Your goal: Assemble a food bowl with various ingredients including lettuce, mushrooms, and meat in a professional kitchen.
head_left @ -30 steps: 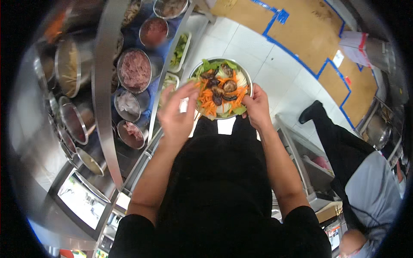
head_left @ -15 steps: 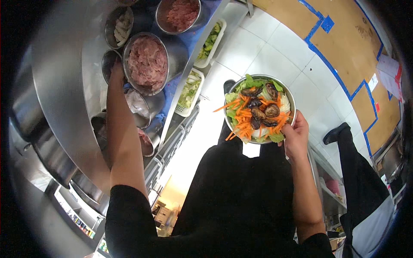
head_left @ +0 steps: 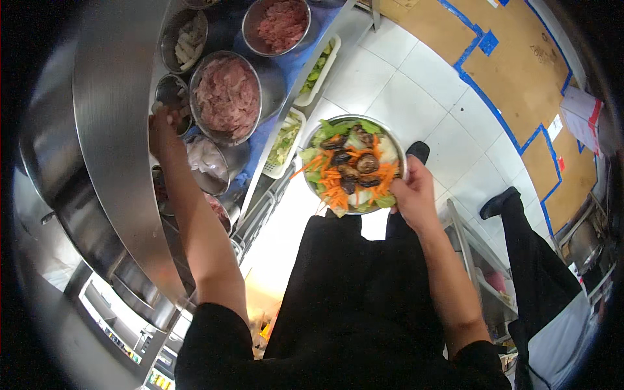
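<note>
My right hand [head_left: 414, 195] grips the rim of a round metal bowl [head_left: 404, 170], with the thumb over the edge. Leafy greens, orange carrot shreds [head_left: 336, 190] and dark brown mushroom slices [head_left: 367, 162] fill the bowl; some shreds hang over its left rim. On the left, my left hand [head_left: 164, 127] is at a small metal container [head_left: 170, 84] with pale pieces in it. Its fingers look curled in, with something pale at their tips, too small to make out. Beside it stands a larger metal tub of sliced raw pink meat [head_left: 227, 96].
Other metal tubs hold minced meat [head_left: 283, 26], pale strips [head_left: 190, 42] and whitish slices [head_left: 207, 161]. White baskets of greens [head_left: 286, 143] sit below the counter edge. A curved steel panel [head_left: 114, 130] runs left of my arm. Another person's leg [head_left: 530, 240] is at the right.
My left hand has drawn up out of the small container, its pale contents now showing. The bowl in my right hand has moved left, and the view has shifted slightly.
</note>
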{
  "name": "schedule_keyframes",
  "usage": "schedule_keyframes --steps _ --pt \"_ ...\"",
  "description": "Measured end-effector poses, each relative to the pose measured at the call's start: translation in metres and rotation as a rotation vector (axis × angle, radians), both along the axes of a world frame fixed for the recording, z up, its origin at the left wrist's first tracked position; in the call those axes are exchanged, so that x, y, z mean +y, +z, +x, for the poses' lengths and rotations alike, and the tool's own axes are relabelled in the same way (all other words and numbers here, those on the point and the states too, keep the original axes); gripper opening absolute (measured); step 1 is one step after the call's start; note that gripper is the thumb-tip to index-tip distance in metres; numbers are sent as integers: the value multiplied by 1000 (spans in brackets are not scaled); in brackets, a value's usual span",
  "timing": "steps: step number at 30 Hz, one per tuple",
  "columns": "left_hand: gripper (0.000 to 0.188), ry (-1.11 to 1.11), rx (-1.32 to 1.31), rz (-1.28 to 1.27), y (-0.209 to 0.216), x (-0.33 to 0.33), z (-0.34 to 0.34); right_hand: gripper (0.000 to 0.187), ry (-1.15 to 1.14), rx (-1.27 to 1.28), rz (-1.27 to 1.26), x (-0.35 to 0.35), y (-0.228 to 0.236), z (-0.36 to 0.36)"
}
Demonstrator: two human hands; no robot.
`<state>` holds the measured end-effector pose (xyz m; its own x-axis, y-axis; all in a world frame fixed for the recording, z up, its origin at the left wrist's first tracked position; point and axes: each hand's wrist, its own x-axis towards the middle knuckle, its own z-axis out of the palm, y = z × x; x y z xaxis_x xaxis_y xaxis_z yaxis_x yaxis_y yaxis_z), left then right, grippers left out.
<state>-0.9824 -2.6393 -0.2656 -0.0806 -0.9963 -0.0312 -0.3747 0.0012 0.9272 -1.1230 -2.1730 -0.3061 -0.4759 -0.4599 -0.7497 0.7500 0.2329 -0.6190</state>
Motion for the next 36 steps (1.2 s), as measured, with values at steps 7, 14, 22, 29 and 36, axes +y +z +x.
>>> schedule_keyframes --steps 7,14,22,29,36 --pt "38 -864 -468 -351 27 232 -33 23 10 -7 -115 -51 -8 14" --pt "46 -1021 -477 -369 28 230 -33 22 -14 35 -95 -49 -18 0" --pt "45 -514 -1065 -303 -55 -142 69 21 -50 -4 -162 -60 -12 -2" --pt "42 -494 -1335 -310 -65 -67 9 23 -38 17 -49 -37 -20 -4" --pt "34 -294 -468 -273 16 86 -31 23 -61 -16 -95 -40 -29 7"
